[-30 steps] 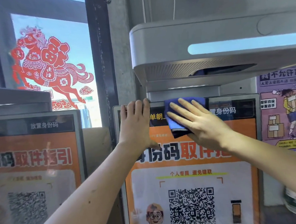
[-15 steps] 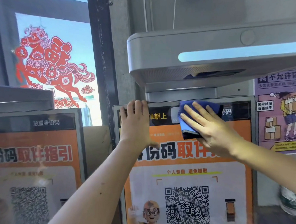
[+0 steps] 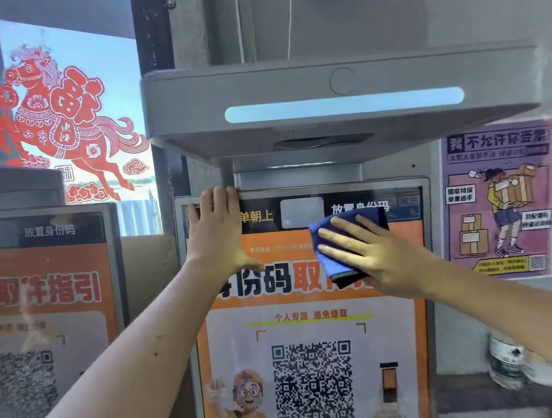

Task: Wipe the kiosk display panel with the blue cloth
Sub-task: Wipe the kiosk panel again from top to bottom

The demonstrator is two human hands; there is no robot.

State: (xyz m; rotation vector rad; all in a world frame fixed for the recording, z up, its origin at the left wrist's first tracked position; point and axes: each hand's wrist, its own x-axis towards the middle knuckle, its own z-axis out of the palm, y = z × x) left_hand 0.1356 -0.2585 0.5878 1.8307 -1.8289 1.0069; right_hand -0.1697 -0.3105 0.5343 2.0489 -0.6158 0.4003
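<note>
Head view puts the blue cloth [image 3: 338, 250] just right of the frame's centre, flat against the upper part of the kiosk display panel [image 3: 311, 329], where its dark top strip meets the orange area. Our right hand [image 3: 371, 258] lies on the cloth with fingers straight and spread, pressing rather than gripping it. Our left hand [image 3: 216, 232] is flat too, fingers together, resting on the panel's upper left corner with the fingertips at its top edge; it holds nothing.

The risks we see from here: the cloth is folded and only pinned by a flat palm, so a quick stroke could let it slide out or bunch, leaving bare fingers to smear the glass. The left palm may itself leave prints on that corner. The grey housing [image 3: 339, 108] overhangs the panel in the upper frame, so an upward stroke could knock our knuckles against it. A purple poster [image 3: 500, 201] hangs at centre right, beside the panel, and a wide sweep might catch its edge.
</note>
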